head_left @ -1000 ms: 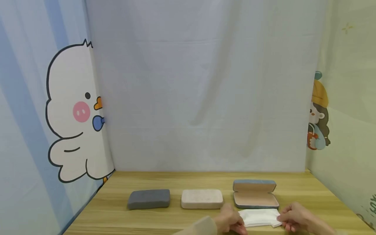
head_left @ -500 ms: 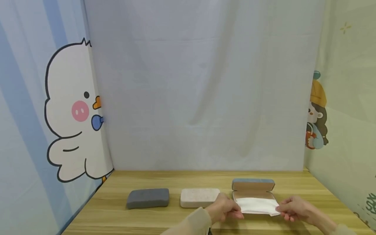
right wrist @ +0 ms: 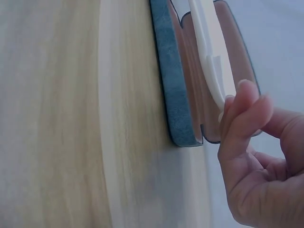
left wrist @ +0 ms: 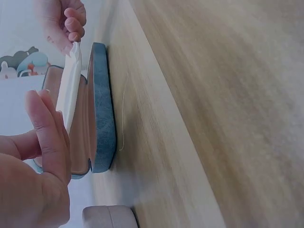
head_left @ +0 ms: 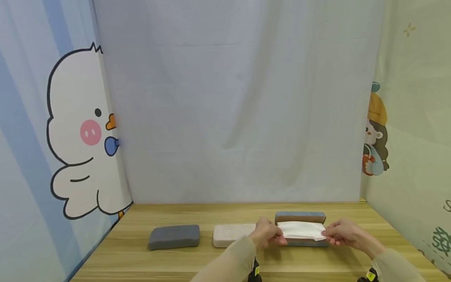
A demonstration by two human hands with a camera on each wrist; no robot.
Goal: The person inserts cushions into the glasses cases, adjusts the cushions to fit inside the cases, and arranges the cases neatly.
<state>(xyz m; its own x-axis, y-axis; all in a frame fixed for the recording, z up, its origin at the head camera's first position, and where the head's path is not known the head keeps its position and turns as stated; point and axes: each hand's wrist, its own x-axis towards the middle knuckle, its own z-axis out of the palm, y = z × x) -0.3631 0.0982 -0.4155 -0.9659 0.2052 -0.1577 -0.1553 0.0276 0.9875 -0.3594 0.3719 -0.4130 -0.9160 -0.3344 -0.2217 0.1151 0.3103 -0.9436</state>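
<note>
A folded white cloth (head_left: 301, 230) is stretched between my two hands, above an open blue glasses case (head_left: 299, 214). My left hand (head_left: 268, 233) pinches its left end between thumb and fingers. At the other end, my right hand (head_left: 345, 233) pinches a corner. The right wrist view shows the cloth (right wrist: 212, 50) in front of the case's tan lining, with the blue outer wall (right wrist: 173, 80) of the case below it. From the left wrist, the cloth (left wrist: 71, 90) appears edge-on over the case. Whether it touches the lining cannot be told.
A closed cream glasses case (head_left: 230, 235) stands left of the open one, partly behind my left arm. Farther left lies a closed dark grey case (head_left: 174, 237). A pale curtain (head_left: 225, 117) hangs behind the wooden table (head_left: 141, 262).
Both hands have lifted the cloth and carried it away from me, from in front of the open case to above it. The cases have stayed in place.
</note>
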